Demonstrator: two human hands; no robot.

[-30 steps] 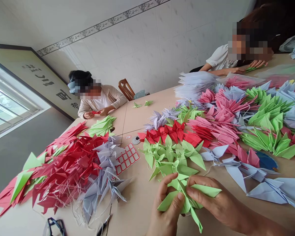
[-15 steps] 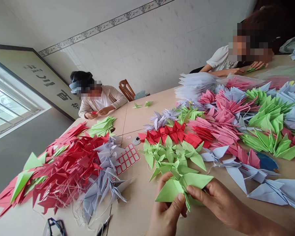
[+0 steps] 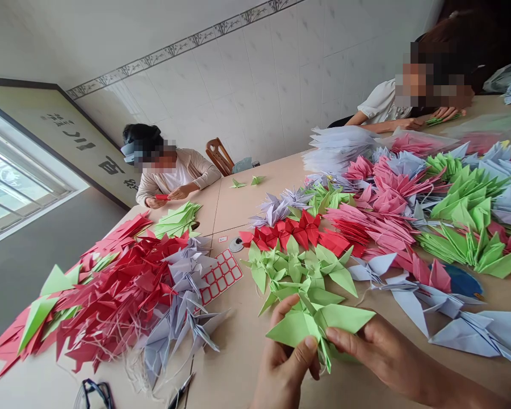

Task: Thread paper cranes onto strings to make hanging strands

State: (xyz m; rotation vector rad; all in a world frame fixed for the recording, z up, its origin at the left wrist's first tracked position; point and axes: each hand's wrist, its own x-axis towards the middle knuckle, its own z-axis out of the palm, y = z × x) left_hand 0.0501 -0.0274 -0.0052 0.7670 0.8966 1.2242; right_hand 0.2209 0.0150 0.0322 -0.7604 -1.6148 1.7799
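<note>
Between my two hands is a light green folded paper crane (image 3: 309, 324), its wings spread to left and right. My left hand (image 3: 287, 358) pinches the left wing near the middle, thumb on top and fingers behind. With thumb and fingers, my right hand (image 3: 370, 346) grips the right wing close to the body. Just beyond lie several finished green cranes (image 3: 296, 264) in a cluster, and behind them a row of red cranes (image 3: 281, 230). Pale blue cranes (image 3: 455, 309) rest right of my right hand.
A heap of red cranes (image 3: 114, 289) with loose strings lies left, edged by pale blue cranes (image 3: 187, 284). A red-bordered label sheet (image 3: 221, 275), scissors (image 3: 181, 392) and glasses (image 3: 96, 392) are on the table. Two people (image 3: 174, 170) sit across, folding paper.
The green crane's wings are spread slightly wider, and its right wing tip has shifted a little right. Both hands keep their hold, the crane sitting slightly lower.
</note>
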